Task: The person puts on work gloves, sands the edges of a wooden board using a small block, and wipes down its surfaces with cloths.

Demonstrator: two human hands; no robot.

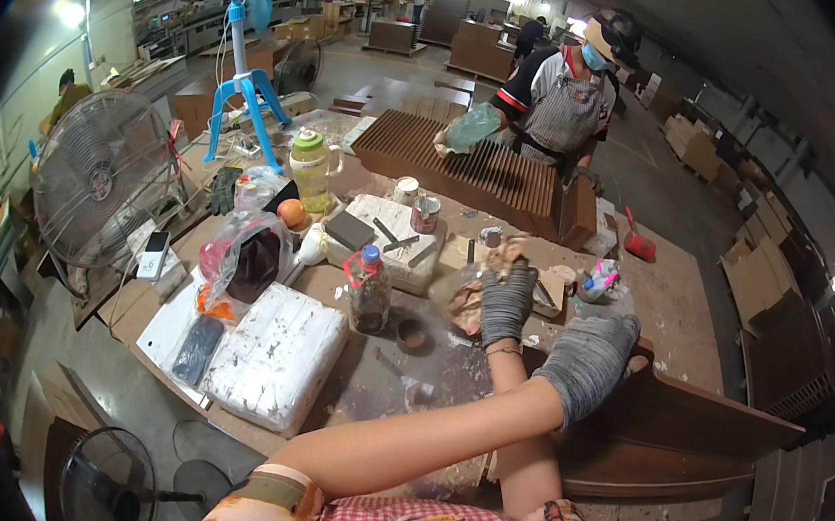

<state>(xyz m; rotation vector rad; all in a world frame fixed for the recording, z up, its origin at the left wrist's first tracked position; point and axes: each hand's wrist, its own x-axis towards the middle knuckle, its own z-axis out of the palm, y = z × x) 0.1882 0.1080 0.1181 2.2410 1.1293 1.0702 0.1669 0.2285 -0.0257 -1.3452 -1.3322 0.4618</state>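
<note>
My left hand (587, 359), in a grey knit glove, reaches across my body to the right and grips the near end of a dark brown wooden panel (693, 428) lying on the workbench (376, 377). My right hand (506, 301), also in a grey glove, is raised behind my left forearm and closed on a stained brownish rag (472, 304). My arms are crossed, with the left forearm in front.
A plastic bottle of dark liquid (369, 291) and a small dark cap (411, 335) stand left of my hands. White foam blocks (278, 353), a tin can (425, 213) and a yellow jug (311, 170) lie beyond. Across the bench a co-worker (564, 99) wipes a slatted brown panel (476, 171). Fans (99, 180) stand left.
</note>
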